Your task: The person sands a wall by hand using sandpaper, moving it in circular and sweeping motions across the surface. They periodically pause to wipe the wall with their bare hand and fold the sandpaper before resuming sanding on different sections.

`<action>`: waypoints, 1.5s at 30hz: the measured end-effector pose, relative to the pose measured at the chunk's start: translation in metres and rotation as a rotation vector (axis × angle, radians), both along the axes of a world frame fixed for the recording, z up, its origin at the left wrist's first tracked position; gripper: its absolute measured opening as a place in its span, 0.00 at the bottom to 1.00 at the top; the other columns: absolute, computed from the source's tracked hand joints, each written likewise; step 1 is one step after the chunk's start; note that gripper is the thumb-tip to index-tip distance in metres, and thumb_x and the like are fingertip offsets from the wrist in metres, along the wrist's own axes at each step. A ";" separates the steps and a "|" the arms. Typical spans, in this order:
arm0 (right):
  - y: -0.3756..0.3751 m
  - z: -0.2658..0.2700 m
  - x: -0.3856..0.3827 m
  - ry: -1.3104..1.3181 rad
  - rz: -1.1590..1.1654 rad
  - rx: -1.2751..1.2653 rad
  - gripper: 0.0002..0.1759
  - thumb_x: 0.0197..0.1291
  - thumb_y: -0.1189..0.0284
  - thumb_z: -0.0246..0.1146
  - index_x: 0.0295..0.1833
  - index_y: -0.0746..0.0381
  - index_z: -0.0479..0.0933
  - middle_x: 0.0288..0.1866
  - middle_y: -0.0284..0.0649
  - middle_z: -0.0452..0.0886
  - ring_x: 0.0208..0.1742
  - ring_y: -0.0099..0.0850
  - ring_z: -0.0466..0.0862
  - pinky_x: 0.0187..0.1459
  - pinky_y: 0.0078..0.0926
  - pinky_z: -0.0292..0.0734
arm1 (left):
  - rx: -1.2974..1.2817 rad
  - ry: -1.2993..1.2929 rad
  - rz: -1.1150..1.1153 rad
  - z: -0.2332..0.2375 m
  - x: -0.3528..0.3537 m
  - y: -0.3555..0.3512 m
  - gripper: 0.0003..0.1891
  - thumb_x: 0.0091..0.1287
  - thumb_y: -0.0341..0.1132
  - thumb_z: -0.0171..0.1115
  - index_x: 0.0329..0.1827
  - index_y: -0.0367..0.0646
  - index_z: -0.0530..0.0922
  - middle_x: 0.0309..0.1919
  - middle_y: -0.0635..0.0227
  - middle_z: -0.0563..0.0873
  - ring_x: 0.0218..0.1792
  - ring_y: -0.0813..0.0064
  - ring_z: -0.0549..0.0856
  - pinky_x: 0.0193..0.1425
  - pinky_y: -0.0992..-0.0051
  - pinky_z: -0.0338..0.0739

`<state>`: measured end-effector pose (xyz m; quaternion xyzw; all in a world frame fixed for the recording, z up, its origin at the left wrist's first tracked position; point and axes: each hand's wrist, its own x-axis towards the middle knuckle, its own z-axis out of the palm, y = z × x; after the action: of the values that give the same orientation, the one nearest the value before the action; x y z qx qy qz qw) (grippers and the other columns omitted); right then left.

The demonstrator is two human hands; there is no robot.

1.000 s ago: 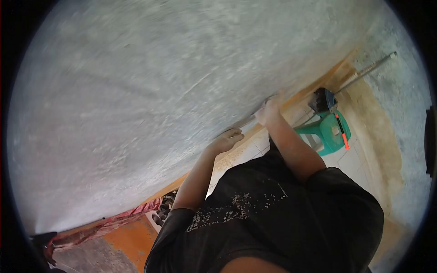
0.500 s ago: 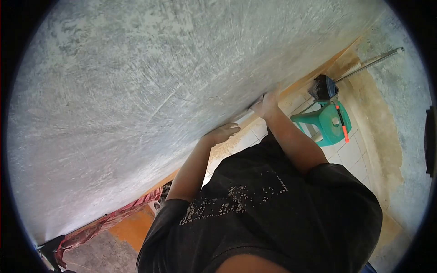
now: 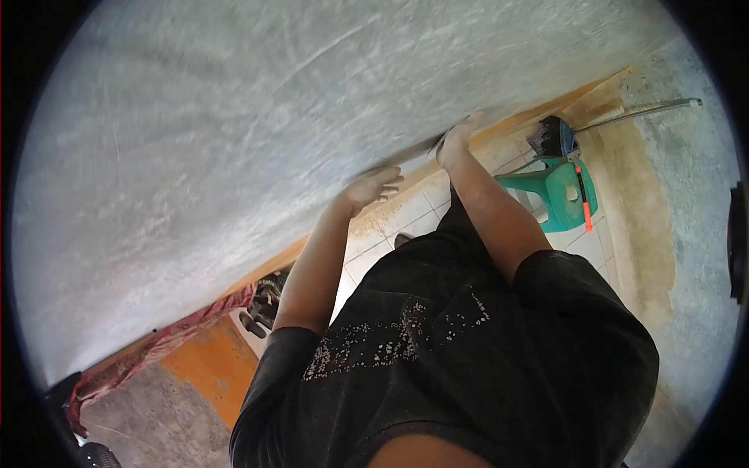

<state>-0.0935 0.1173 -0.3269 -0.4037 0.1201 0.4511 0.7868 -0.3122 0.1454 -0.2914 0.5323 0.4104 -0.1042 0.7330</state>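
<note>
A grey plastered wall [image 3: 234,132] with swirling marks fills the upper left of the view. My left hand [image 3: 372,189] lies against the wall's surface near its lower edge, fingers spread and holding nothing I can see. Farther right, my right hand [image 3: 456,143] is bent against the same wall, pressed around something thin with a dark edge. Most of that thing is hidden by the hand and the steep angle, so its kind does not show. Pale dust coats both hands and forearms.
A green plastic stool [image 3: 558,195] stands at right, bearing a tool with an orange-red handle [image 3: 587,217]. Beside it are a dark dustpan-like scoop [image 3: 555,139] and a long metal pole [image 3: 644,111]. Red cloth [image 3: 168,335] and dark footwear [image 3: 252,324] lie lower left.
Both hands have shifted upward in the view along the wall, the left one with its fingers more spread. The camera has tilted a little, revealing more floor and footwear.
</note>
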 end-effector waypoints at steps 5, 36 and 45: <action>-0.006 0.018 -0.040 0.013 -0.005 -0.006 0.51 0.66 0.29 0.25 0.82 0.54 0.49 0.84 0.40 0.50 0.82 0.42 0.52 0.80 0.44 0.43 | -0.047 -0.045 0.159 0.008 -0.024 -0.009 0.35 0.76 0.57 0.49 0.76 0.41 0.64 0.71 0.58 0.72 0.68 0.64 0.72 0.71 0.64 0.64; -0.015 -0.033 0.022 0.063 0.103 0.119 0.56 0.58 0.23 0.34 0.80 0.54 0.54 0.80 0.39 0.58 0.76 0.38 0.63 0.73 0.44 0.62 | 0.122 0.249 0.238 0.020 0.077 -0.019 0.40 0.70 0.59 0.56 0.78 0.43 0.61 0.73 0.57 0.71 0.68 0.56 0.74 0.69 0.58 0.68; -0.015 -0.055 0.082 0.348 0.134 0.210 0.58 0.56 0.21 0.35 0.79 0.54 0.55 0.79 0.41 0.58 0.73 0.41 0.65 0.72 0.50 0.62 | 0.100 0.308 0.215 0.010 0.100 -0.018 0.40 0.70 0.59 0.55 0.78 0.44 0.61 0.73 0.56 0.70 0.69 0.56 0.74 0.69 0.57 0.68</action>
<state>-0.0113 0.1022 -0.3815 -0.2425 0.1792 0.5752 0.7604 -0.2127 0.1277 -0.2813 0.4988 0.5769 -0.0850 0.6412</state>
